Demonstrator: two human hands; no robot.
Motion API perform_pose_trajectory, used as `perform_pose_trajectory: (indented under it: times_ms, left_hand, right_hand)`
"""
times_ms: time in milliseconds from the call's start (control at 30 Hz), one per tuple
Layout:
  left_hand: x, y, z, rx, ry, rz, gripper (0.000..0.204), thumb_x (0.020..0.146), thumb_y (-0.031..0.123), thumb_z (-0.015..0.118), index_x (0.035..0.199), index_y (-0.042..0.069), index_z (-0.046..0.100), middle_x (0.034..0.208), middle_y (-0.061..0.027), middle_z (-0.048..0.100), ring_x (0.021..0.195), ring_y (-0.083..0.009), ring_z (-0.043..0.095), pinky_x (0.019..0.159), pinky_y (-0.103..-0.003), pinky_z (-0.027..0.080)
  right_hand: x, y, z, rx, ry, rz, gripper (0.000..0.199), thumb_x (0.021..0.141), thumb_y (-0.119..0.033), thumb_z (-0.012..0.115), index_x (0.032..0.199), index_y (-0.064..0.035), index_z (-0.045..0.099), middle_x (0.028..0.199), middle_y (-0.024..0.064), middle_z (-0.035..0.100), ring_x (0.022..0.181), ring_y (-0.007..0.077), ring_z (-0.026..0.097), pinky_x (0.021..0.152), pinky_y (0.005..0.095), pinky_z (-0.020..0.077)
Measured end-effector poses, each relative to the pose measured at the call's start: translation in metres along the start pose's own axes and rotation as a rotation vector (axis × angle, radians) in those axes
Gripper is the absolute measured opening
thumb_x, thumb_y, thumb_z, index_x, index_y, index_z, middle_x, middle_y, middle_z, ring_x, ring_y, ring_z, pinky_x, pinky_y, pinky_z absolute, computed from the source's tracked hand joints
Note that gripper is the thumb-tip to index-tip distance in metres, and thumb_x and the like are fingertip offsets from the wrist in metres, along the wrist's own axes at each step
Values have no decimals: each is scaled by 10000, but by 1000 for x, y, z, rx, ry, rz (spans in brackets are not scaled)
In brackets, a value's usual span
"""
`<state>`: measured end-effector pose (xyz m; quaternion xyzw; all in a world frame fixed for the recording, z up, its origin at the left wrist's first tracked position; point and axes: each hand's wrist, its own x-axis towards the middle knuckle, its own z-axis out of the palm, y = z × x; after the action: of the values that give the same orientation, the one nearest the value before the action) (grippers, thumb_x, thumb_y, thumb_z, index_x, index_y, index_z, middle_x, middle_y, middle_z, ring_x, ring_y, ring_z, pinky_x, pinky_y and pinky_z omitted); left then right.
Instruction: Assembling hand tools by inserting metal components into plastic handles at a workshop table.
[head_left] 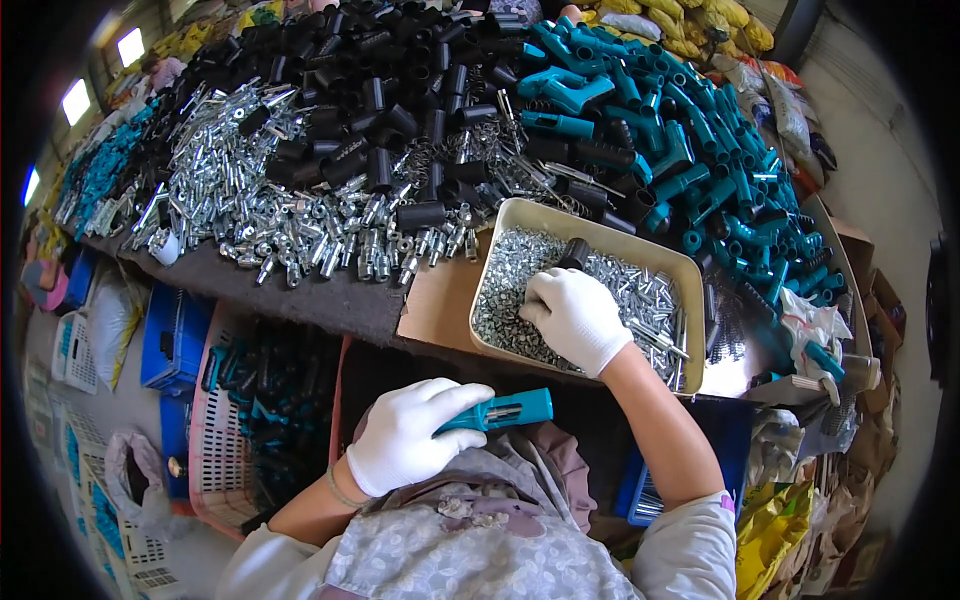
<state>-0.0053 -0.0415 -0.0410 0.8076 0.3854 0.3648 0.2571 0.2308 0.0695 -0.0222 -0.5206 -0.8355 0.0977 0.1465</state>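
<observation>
My left hand (408, 436), in a white glove, is wrapped round a teal plastic tool housing (527, 407) in front of my lap. A slot in the housing's side shows a shiny metal part within. In a cream tray (612, 219), my right hand (580, 316), also gloved, has its fingers drawn together over small silvery metal pieces (512, 290). Whatever those fingers pinch, if anything, is hidden. Beside them in the tray stands a black cylinder (574, 253). Longer metal pins (655, 318) fill the tray's right side.
Loose silvery metal fittings (225, 160), black sleeves (380, 90) and teal housings (690, 140) are heaped across the bench. Below its edge, a pink crate (222, 450) holds dark and teal parts. A blue bin (172, 340) stands left, a yellow bag (778, 530) right.
</observation>
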Motion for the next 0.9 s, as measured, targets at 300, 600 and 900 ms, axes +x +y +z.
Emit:
perform_pose_trajectory:
  times_ms: [300,600,900]
  left_hand:
    - [1,-7,-2,-12,-18,-29,511,665,110,859,1136,42,675,957,-144,684,821,-326,671,733,-367,544]
    - [-2,-8,-5,10,3,-22,502,665,109,856,1130,47,677,945,-140,688,828,-311,677,736,-356,547]
    - [3,-9,-11,157,8,83,495,695,209,834,1152,100,675,918,-80,671,792,-268,667,689,-347,541]
  right_hand:
    - [1,-5,2,15,75,-95,252,812,-265,719,936,-47,691,899,171,685,875,374,660,801,465,522]
    - [-11,13,-13,93,223,-12,157,901,-183,611,926,-70,718,879,153,673,839,365,656,755,442,523]
    - [-28,-13,-38,806,123,200,233,847,-29,634,1057,22,720,895,89,715,833,144,664,786,286,519]
